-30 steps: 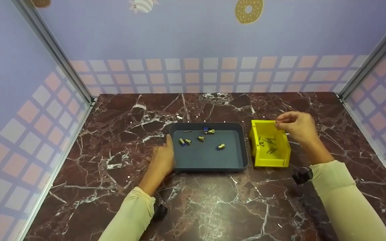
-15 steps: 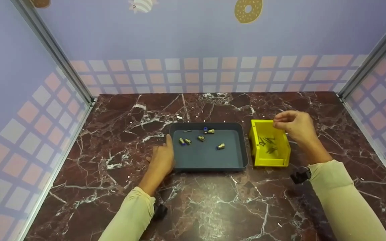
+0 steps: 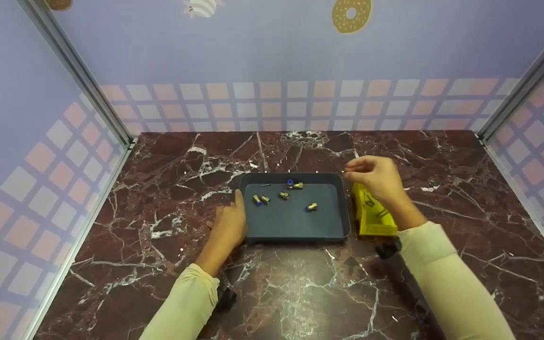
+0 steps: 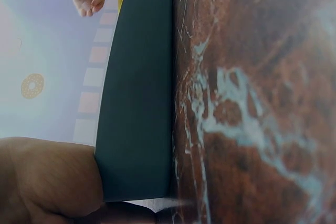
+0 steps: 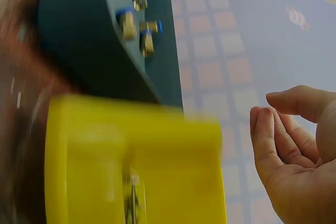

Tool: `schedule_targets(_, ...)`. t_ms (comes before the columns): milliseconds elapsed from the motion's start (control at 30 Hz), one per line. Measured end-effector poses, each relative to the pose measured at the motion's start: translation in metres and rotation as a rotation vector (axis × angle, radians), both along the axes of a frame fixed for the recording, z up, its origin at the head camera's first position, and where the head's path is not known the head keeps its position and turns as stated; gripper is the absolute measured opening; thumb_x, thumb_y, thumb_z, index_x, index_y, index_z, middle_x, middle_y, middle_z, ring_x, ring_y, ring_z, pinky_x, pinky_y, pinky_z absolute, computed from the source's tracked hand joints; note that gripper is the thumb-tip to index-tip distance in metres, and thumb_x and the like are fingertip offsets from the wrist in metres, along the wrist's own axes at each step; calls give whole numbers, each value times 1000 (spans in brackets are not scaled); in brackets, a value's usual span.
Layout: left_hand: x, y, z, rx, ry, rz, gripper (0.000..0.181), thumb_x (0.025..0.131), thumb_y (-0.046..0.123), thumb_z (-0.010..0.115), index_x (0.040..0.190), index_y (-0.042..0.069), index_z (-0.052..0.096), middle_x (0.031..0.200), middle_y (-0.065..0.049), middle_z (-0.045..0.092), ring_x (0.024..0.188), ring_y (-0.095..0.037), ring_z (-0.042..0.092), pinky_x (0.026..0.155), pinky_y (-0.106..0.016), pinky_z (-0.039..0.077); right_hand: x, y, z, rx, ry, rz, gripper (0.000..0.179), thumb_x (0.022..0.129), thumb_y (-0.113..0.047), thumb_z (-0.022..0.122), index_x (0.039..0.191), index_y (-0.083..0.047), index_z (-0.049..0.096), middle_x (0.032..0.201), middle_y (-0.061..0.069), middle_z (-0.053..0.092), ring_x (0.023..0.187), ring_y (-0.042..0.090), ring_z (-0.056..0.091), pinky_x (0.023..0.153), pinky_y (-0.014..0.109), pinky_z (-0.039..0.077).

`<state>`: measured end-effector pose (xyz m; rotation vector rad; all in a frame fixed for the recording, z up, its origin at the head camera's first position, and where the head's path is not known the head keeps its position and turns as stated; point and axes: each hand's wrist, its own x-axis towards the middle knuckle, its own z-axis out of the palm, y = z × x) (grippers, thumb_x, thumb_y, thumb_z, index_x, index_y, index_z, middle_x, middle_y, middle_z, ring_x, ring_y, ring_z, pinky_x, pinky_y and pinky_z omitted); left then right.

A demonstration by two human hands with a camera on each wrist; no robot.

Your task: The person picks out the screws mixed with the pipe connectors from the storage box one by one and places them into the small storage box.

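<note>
My left hand (image 3: 228, 222) rests against the left side of a dark grey tray (image 3: 295, 226), one finger straight along its rim. In the left wrist view, the hand's edge (image 4: 52, 174) touches the tray wall (image 4: 136, 87). My right hand (image 3: 378, 179) is above the yellow bin (image 3: 378, 230), its fingertips close over the tray's right rim. It pinches a small screw, mostly hidden between thumb and fingertips. Brass fittings with blue ends (image 3: 311, 207) and a thin screw (image 3: 264, 185) lie in the tray. Several thin screws (image 5: 132, 198) lie in the bin.
The bin stands close beside the tray's right wall, partly covered by the right hand in the head view. Both sit on a dark red marble-patterned table (image 3: 291, 288). Patterned panels (image 3: 272, 56) enclose the back and sides.
My right hand has moved left from over the bin's far right side to near the tray's right rim. The left hand and the tray have stayed in place.
</note>
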<state>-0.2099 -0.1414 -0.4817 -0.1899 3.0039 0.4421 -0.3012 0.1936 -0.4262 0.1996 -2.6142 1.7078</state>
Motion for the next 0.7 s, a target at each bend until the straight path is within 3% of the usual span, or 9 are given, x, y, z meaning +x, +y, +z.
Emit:
schedule_targets(133,0,0,1,24,-12,13,86,80,4,58,151,8,10,135,-20,50,125,-50,38,86,-80,27,-2,-28,-2,23,41,48,22,74,-17,79,93,-8,72,90,6,73,77,14,67,63,23,53)
schedule_targets(333,0,1,2,8,-2,16,83,80,4,58,150,7,12,133,-21,51,122,-50,40,83,-79,30,-10,-64,-11,47,54,81,18,75,-12,77,92,-8,73,88,5,73,77,14,69,66,23,55)
schedule_targets(500,-1,1,2,17,-22,34,82,82,6,57,151,9,12,136,-20,50,125,-50,38,86,-79,27,-19,-88,-23,144,57,85,12,77,-16,76,89,-14,74,84,-1,73,74,11,67,65,25,54)
schedule_targets(700,0,1,1,32,-23,44,84,81,6,58,151,10,12,138,-19,48,124,-49,39,87,-80,25,-26,-113,-37,254,116,115,9,79,-15,72,88,-13,74,81,-2,73,71,10,66,65,28,53)
